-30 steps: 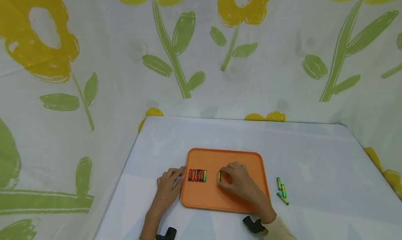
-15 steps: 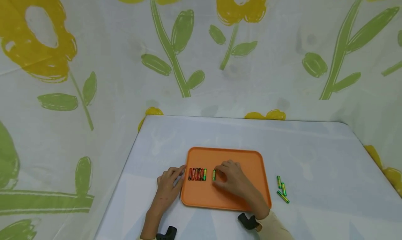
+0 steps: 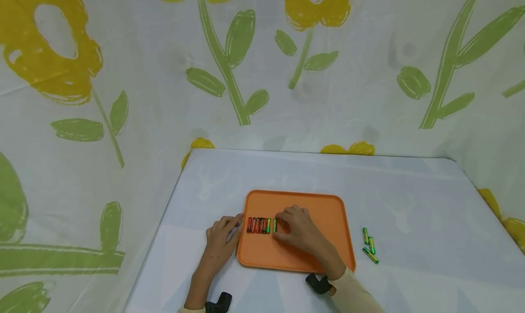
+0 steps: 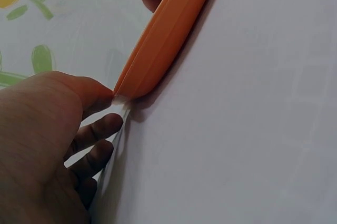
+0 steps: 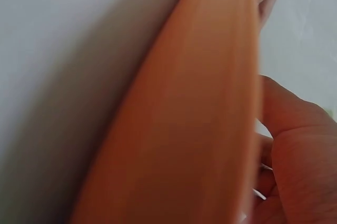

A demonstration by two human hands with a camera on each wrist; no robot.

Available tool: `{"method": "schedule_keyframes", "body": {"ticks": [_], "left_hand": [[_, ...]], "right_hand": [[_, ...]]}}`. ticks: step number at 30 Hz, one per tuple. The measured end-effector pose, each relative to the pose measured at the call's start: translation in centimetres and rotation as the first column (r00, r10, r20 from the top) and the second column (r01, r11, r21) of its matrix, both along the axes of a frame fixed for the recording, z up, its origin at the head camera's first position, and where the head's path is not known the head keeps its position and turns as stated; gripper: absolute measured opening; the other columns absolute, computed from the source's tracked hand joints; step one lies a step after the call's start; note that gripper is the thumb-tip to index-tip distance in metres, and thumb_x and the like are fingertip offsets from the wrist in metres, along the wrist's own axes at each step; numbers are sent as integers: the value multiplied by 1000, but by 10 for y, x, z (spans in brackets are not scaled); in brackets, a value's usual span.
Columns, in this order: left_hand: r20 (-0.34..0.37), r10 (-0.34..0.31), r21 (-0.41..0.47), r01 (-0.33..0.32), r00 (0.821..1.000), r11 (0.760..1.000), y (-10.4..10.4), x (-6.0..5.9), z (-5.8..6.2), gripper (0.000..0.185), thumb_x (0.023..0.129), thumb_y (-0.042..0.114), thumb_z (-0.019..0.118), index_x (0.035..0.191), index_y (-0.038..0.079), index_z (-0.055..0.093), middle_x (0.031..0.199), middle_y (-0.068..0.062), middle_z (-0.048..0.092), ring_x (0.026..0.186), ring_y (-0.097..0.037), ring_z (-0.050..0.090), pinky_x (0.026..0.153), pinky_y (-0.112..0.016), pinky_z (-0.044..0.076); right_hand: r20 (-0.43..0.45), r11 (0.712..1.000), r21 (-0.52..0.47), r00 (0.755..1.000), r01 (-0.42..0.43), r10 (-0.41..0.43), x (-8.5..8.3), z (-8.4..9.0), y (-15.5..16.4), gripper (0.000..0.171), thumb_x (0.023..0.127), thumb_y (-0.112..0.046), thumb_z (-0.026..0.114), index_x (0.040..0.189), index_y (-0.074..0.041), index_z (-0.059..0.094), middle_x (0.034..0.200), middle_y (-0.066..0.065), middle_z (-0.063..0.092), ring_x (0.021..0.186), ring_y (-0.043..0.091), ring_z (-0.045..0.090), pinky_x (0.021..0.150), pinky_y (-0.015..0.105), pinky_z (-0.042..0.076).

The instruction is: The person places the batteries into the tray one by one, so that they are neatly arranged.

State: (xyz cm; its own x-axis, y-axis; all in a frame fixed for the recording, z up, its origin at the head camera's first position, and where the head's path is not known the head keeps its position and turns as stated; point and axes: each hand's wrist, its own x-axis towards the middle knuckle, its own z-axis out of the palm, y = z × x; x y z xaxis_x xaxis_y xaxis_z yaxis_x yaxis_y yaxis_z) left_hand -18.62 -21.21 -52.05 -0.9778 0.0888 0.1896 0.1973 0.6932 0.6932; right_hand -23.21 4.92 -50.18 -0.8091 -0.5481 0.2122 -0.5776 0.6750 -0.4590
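An orange tray [image 3: 320,212] lies on the white table. On its left part a row of several red and green batteries [image 3: 257,225] lies side by side. My right hand [image 3: 296,226] pinches a green battery [image 3: 275,225] with its fingertips, just right of that row and low on the tray. My left hand [image 3: 221,240] rests flat on the table, its fingers touching the tray's left edge. In the left wrist view my left hand [image 4: 42,145] has its thumb at the tray's corner [image 4: 168,29]. In the right wrist view the tray [image 5: 189,118] fills the frame beside my right hand [image 5: 295,150]; the battery is hidden there.
Three green batteries [image 3: 369,247] lie loose on the table right of the tray. The white table [image 3: 410,199] is enclosed at the back and on both sides by flower-print cloth walls [image 3: 262,76].
My right hand has slid the green battery leftwards across the tray, from mid-tray to just beside the row. The left hand has stayed at the tray's edge.
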Motion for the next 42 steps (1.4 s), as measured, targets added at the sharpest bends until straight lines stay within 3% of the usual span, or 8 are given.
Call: {"method": "schedule_keyframes", "body": {"ticks": [12,17,22,27,32,42], "left_hand": [[-10,2,-21,-3,1000,1000,0,1,3,42,99,15,65,140,18,61,110,3,62,99,-16,51,89,-44,27],[-7,5,-21,-5,1000,1000,2,1,3,41,99,16,65,140,17,61,111,3,62,98,-15,51,89,-44,26],[-16,-2,-8,2,1000,1000,1,1,3,42,98,13,66,139,17,61,110,2,62,97,-16,51,90,-45,25],[-14,-4,-22,4,1000,1000,1,0,2,42,99,15,65,141,18,60,111,3,62,99,-16,51,91,-47,26],[-24,-2,-25,1,1000,1000,0,-1,-1,42,99,16,65,141,19,60,111,4,62,99,-16,51,90,-46,25],[17,-11,-23,11,1000,1000,1,-3,1,43,100,16,64,142,19,58,113,2,61,100,-17,50,92,-46,24]], "right_hand": [[-25,999,44,1000,1,0,-3,-3,-5,45,79,-41,85,111,-12,72,93,-5,59,84,14,43,75,36,27],[-23,999,49,999,23,-22,2,9,0,47,79,-40,86,111,-9,71,92,-3,59,84,15,44,74,36,28],[-114,998,57,993,40,-33,9,29,14,44,80,-36,85,111,-8,72,88,-4,58,86,16,47,75,39,30],[-218,999,22,976,34,-28,19,47,47,40,77,-27,88,108,-8,72,83,-4,56,88,16,46,79,41,34],[-298,1000,-12,955,9,-12,30,51,98,43,70,-18,92,107,-10,71,84,-4,55,85,13,44,78,41,34],[-191,988,153,982,19,11,44,50,179,41,69,-17,91,106,-12,73,86,-12,56,88,10,48,77,41,37]]}}
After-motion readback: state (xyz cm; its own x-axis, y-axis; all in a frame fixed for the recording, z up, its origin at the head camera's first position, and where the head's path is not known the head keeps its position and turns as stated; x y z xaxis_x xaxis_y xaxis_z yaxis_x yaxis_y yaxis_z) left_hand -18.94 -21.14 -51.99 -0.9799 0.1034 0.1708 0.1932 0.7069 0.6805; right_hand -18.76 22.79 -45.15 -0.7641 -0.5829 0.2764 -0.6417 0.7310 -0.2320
